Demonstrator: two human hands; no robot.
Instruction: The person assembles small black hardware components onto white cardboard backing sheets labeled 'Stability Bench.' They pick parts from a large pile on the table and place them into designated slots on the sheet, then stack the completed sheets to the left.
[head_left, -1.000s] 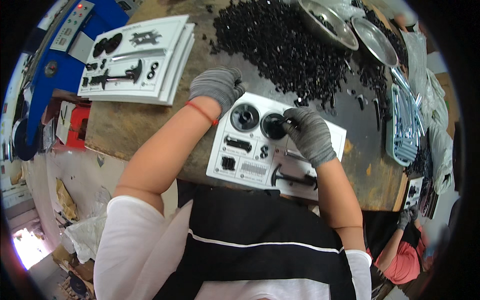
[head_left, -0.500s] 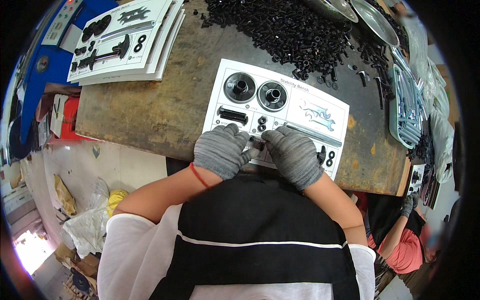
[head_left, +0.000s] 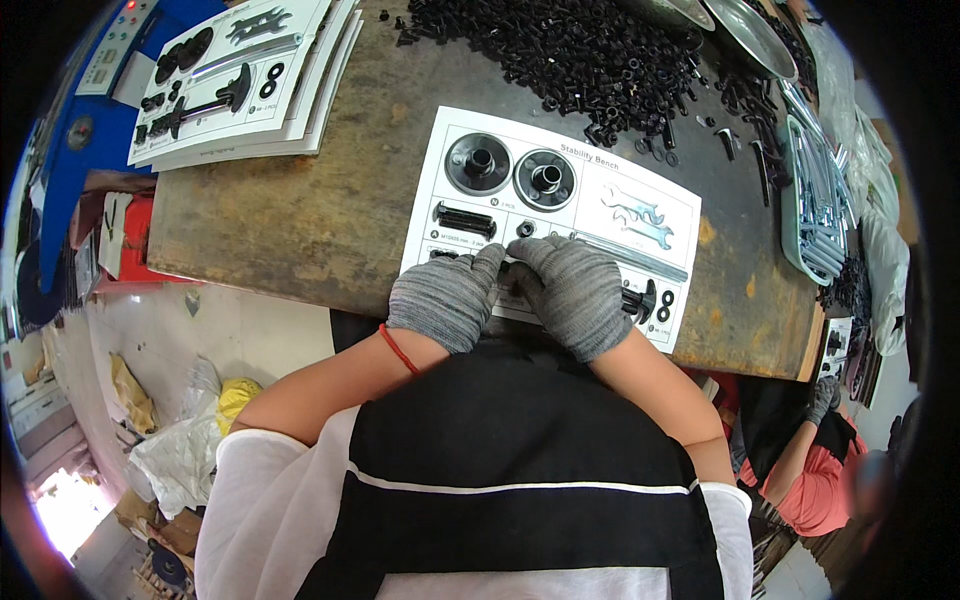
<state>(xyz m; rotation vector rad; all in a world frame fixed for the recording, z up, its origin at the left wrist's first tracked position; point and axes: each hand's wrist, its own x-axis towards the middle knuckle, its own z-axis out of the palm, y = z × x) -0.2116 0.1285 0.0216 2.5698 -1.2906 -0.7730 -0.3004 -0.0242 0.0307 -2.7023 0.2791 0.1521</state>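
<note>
A white printed card (head_left: 590,180) lies on the bench before me, carrying two black discs with raised hubs, black bolts (head_left: 466,221), a nut (head_left: 526,229), wrenches (head_left: 638,215), a long silver rod (head_left: 635,258), a black knob and two black rings (head_left: 665,306). Both hands wear grey knit gloves over its lower middle. My left hand (head_left: 442,300) is closed, its fingertips meeting those of my right hand (head_left: 578,297), closed too. Something small and dark shows between the fingertips; its kind is hidden. The card's lower left and lower middle are partly covered by the hands.
A heap of black bolts and nuts (head_left: 570,65) spreads across the far side. Metal bowls (head_left: 755,40) stand far right, beside a tray (head_left: 790,225) of silver rods. More cards (head_left: 325,100) are stacked far left. At the right, another person's gloved hand (head_left: 825,395) shows.
The fingertips of both hands have come together over the small dark part on the card. One of two nuts seen on the card before no longer shows. The view has shifted slightly.
</note>
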